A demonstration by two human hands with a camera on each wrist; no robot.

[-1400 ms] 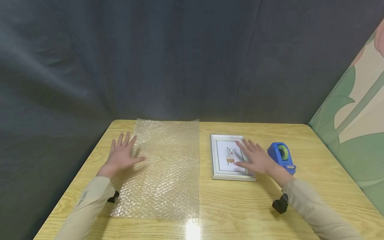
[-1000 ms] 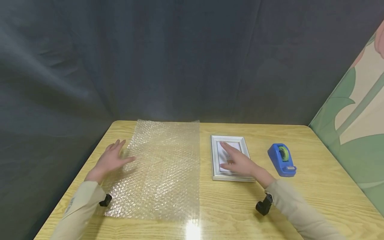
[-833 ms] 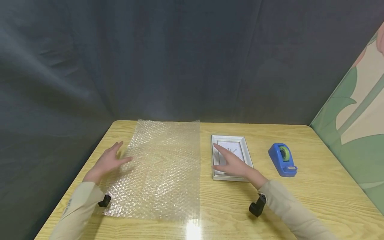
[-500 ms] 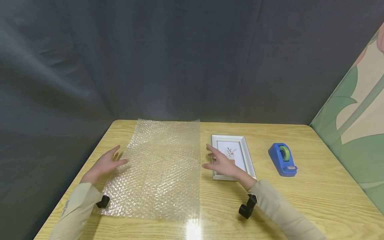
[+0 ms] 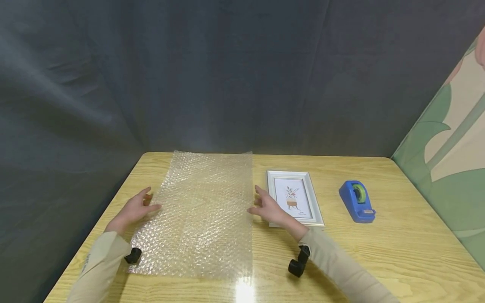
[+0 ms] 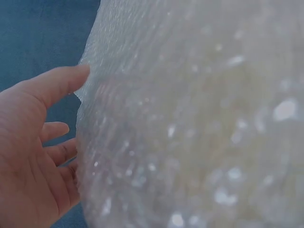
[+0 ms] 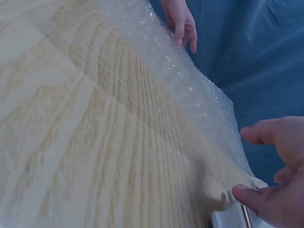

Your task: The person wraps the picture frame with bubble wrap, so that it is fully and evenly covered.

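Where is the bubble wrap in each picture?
Head: the bubble wrap lies flat on the wooden table, left of the picture's middle.
Left wrist: the bubble wrap fills most of the picture, from the middle to the right edge.
Right wrist: the bubble wrap slants from the top down toward the lower right.
Shared landmark: the left hand, at the left in the head and left wrist views, at the top in the right wrist view.

A dark blue-grey curtain [image 5: 242, 75] hangs behind the wood-grained table [image 5: 413, 227], a leaf-patterned wall [image 5: 458, 176] at right.
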